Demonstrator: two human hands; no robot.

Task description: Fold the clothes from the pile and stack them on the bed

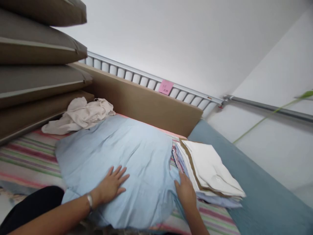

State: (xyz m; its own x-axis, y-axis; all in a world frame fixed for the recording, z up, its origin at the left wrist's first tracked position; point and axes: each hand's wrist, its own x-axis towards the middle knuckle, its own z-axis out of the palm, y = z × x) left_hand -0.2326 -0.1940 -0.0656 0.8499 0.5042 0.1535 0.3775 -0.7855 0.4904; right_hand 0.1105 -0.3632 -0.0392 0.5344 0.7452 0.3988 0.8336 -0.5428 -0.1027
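Pale blue cloth, spread out flat, lightly creased, edges uneven

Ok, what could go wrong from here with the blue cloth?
- The right hand is right beside the folded stack; a sideways bump could skew its layers.
- The blue cloth already has wrinkles, and the left hand lies flat on it; pushing unevenly might set creases.
- The crumpled pale cloth lies against its far edge and may get dragged along if the blue one is pulled.
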